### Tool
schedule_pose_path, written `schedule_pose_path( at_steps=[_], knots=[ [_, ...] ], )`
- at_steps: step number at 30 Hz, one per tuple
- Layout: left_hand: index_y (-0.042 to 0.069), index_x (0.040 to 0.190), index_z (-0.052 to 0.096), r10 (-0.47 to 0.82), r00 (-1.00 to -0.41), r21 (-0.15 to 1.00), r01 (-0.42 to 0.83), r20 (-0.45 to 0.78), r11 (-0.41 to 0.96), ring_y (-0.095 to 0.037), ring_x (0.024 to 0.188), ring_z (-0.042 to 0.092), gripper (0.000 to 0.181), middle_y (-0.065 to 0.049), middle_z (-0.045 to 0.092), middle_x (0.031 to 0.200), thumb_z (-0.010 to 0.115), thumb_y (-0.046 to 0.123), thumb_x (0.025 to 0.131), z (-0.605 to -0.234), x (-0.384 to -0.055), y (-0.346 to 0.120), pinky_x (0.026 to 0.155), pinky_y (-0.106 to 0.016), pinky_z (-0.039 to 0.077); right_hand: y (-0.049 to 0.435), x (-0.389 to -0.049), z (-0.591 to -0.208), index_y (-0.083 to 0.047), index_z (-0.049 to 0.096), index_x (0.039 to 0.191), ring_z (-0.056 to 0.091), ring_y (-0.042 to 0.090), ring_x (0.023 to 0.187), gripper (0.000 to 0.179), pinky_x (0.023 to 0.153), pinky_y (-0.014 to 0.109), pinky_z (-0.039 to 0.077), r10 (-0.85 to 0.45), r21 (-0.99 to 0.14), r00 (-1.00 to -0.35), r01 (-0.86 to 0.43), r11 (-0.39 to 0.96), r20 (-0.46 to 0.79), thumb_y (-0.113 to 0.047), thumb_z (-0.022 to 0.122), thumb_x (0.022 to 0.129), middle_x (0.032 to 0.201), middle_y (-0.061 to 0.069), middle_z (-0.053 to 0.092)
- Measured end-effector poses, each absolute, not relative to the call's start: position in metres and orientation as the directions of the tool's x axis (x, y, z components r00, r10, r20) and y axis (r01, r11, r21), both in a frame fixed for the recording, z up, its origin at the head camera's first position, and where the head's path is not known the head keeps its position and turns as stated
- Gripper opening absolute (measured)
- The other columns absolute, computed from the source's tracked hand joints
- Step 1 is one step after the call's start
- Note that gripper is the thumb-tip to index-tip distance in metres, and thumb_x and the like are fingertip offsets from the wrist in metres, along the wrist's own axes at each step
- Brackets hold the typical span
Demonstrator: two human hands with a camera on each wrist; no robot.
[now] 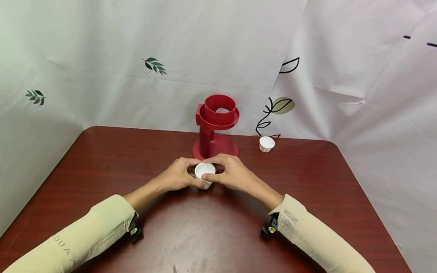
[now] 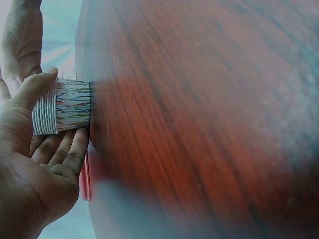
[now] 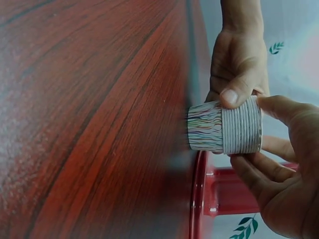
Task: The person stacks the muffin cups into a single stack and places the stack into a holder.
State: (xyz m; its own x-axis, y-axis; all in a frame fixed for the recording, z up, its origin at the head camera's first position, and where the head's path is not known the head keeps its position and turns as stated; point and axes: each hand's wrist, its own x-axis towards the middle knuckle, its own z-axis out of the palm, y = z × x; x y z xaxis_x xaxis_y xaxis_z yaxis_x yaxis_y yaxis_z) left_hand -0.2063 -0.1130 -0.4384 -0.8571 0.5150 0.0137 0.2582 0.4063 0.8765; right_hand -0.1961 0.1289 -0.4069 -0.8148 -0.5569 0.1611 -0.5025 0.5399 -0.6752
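A stack of nested paper cups [image 3: 241, 125], white inside with thin coloured lines on the outer wall, stands mouth up on the table before me. My left hand [image 1: 178, 174] grips its left side, thumb near the front and fingers curled round the back. From the other side my right hand [image 1: 233, 172] holds the same stack, its thumb at the rim. Many rims lie close together along the upper part in the right wrist view. Just behind the hands rises a red stand [image 1: 206, 141] with a round ring holder on top; something white shows inside the ring.
A single paper cup [image 1: 266, 144] stands near the back edge, right of the red stand. The brown wooden table [image 1: 210, 242] has rounded back corners. White cloth [image 1: 120, 42] with leaf prints hangs behind and beside it.
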Motion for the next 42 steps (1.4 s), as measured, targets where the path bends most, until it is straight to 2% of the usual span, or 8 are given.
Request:
schedule_pose_path(
  at_steps=[11,19,23,30,35,39,42],
  knots=[
    [0.006,0.134,0.08,0.511,-0.859,0.889,0.24,0.008,0.389,-0.011,0.097,0.072,0.059,-0.004,0.084,0.112,0.103,0.018,0.081,-0.438,-0.206,-0.115,0.085,-0.02,0.059,0.136,-0.196,-0.403,-0.014,0.08,0.139,0.073,0.021,0.119,0.045,0.105,0.045,0.066,-0.568,-0.676,-0.809,-0.505,0.537,0.153,-0.027,0.091,0.097,0.128,0.003,0.082],
    [0.006,0.135,0.08,0.499,-0.866,0.876,0.252,0.016,0.41,-0.012,0.1,0.074,0.06,-0.004,0.084,0.114,0.103,0.019,0.081,-0.44,-0.207,-0.114,0.091,-0.024,0.059,0.158,-0.199,-0.4,-0.004,0.078,0.139,0.081,0.033,0.12,0.048,0.106,0.048,0.066,-0.515,-0.692,-0.843,-0.465,0.552,0.155,-0.024,0.09,0.098,0.132,0.017,0.078],
    [0.006,0.136,0.08,0.494,-0.87,0.873,0.249,0.011,0.419,-0.013,0.101,0.074,0.062,-0.004,0.084,0.114,0.104,0.019,0.081,-0.44,-0.207,-0.113,0.092,-0.026,0.059,0.178,-0.204,-0.398,0.0,0.078,0.138,0.081,0.039,0.115,0.047,0.103,0.053,0.067,-0.454,-0.707,-0.872,-0.438,0.555,0.184,-0.021,0.09,0.097,0.131,0.023,0.078],
    [0.005,0.137,0.079,0.49,-0.872,0.876,0.237,0.002,0.419,-0.013,0.101,0.073,0.065,-0.005,0.084,0.115,0.104,0.018,0.079,-0.441,-0.207,-0.112,0.091,-0.024,0.058,0.219,-0.214,-0.391,-0.006,0.081,0.133,0.08,0.036,0.117,0.04,0.104,0.055,0.065,-0.281,-0.695,-0.936,-0.345,0.631,0.21,-0.026,0.088,0.099,0.133,0.016,0.079],
    [0.006,0.138,0.079,0.489,-0.872,0.877,0.233,-0.003,0.421,-0.013,0.102,0.072,0.066,-0.005,0.083,0.116,0.104,0.018,0.079,-0.44,-0.206,-0.111,0.09,-0.024,0.058,0.248,-0.223,-0.39,-0.007,0.079,0.138,0.08,0.041,0.122,0.043,0.105,0.054,0.065,-0.169,-0.69,-0.965,-0.261,0.675,0.201,-0.027,0.086,0.101,0.139,0.018,0.075],
    [0.006,0.139,0.078,0.489,-0.872,0.878,0.23,-0.005,0.42,-0.013,0.102,0.073,0.067,-0.006,0.083,0.117,0.104,0.017,0.079,-0.439,-0.207,-0.111,0.089,-0.023,0.058,0.267,-0.231,-0.391,-0.006,0.075,0.145,0.079,0.04,0.121,0.049,0.1,0.05,0.065,-0.112,-0.658,-0.976,-0.208,0.724,0.185,-0.029,0.083,0.102,0.141,0.021,0.074],
    [0.005,0.139,0.078,0.491,-0.871,0.88,0.229,-0.005,0.415,-0.014,0.101,0.073,0.067,-0.006,0.083,0.117,0.104,0.017,0.079,-0.439,-0.207,-0.111,0.089,-0.023,0.058,0.28,-0.238,-0.394,-0.004,0.072,0.148,0.077,0.042,0.127,0.051,0.103,0.054,0.064,-0.089,-0.632,-0.98,-0.182,0.753,0.176,-0.028,0.081,0.103,0.145,0.024,0.072]
  ],
)
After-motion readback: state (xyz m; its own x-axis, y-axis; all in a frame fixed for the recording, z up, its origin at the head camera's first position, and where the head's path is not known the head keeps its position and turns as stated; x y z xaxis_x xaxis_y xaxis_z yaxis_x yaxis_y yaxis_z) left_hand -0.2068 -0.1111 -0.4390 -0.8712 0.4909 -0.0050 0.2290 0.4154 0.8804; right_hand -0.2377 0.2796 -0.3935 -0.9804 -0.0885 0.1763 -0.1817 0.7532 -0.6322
